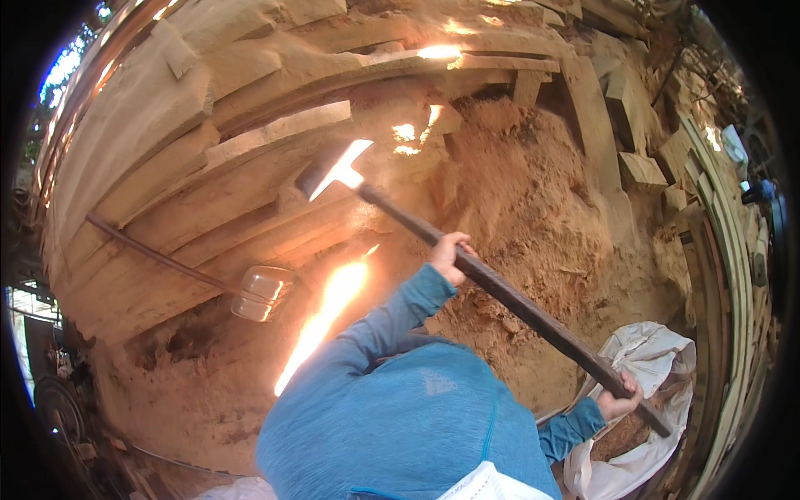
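Both my hands grip the long dark wooden handle of a hoe (521, 306), which runs slantwise from upper left to lower right. My left hand (450, 257) is closed round the handle nearer the metal head. Closer to the butt end, my right hand (619, 398) wraps round it too. The hoe's broad head (325, 169) is raised over the boards and catches bright sunlight. Beyond and below the handle lies a heap of reddish-brown sawdust (533, 200). A white sack (662, 337), its mouth open and brown material inside, sits beneath my right hand.
At the left, another long-handled tool with a shiny squarish metal head (262, 292) rests against stacked planks (150, 179). More wood blocks (642, 169) lie at the upper right. Long timber strips (737, 317) line the right side. A bright sun patch (325, 312) crosses the dusty ground.
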